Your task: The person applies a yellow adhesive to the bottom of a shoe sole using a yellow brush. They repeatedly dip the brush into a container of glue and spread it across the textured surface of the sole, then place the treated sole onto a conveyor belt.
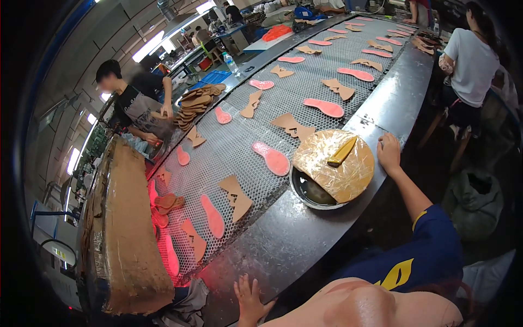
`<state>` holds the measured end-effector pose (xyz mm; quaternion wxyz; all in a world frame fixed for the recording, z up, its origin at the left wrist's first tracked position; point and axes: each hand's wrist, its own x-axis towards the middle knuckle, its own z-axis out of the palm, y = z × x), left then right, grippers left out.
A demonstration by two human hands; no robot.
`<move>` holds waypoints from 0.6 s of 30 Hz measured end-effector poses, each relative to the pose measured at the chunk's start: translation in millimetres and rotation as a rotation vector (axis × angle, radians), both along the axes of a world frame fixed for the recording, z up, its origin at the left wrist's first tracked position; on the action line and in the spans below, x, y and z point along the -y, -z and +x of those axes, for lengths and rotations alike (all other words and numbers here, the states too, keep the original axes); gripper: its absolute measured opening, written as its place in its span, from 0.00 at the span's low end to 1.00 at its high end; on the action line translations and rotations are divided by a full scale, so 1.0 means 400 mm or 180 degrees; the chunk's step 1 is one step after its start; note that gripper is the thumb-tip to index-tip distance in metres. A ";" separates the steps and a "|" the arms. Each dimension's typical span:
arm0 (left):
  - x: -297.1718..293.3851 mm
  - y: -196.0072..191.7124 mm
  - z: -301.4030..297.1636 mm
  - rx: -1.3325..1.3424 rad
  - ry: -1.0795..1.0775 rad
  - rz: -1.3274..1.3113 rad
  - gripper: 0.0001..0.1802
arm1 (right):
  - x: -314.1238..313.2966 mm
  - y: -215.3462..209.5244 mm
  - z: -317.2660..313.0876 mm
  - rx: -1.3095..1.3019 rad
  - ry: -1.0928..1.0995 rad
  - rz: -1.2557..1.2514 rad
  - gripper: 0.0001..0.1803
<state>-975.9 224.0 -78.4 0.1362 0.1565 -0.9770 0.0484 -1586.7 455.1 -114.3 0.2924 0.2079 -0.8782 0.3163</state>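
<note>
My left hand rests with fingers stretched out on the metal edge of a long mesh conveyor. Farther along that edge, my right hand lies on the metal, its fingers apart and nothing in them. Just left of it sits a round metal bowl with dark contents, partly covered by a plastic-wrapped round board. A yellow-and-dark tool lies on that board; its kind is unclear. Pink insoles and tan cut-out pieces are spread over the mesh.
Red light falls on the conveyor beside a cardboard-covered housing. Across the belt, a person handles pieces by a stack of brown soles. A water bottle stands beyond. At the right, another person sits near a grey sack.
</note>
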 end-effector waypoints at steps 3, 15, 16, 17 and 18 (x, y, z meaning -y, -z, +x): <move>0.011 0.010 0.027 0.0064 0.0005 0.0006 0.56 | 0.003 -0.010 0.006 0.0035 0.0016 -0.0221 0.06; -0.011 -0.036 -0.010 0.0378 -0.0111 0.0340 0.60 | -0.001 -0.178 0.013 -0.0057 -0.0634 -0.1741 0.20; -0.012 -0.041 -0.012 0.0375 -0.0154 0.0382 0.60 | 0.035 -0.310 0.065 -0.0093 -0.1034 -0.2086 0.23; -0.012 -0.050 -0.015 0.0387 -0.0188 0.0419 0.59 | 0.062 -0.401 0.097 -0.0159 -0.2050 -0.2705 0.29; -0.018 -0.061 -0.005 0.0429 -0.0260 0.0472 0.59 | 0.096 -0.503 0.156 -0.0293 -0.3198 -0.3015 0.35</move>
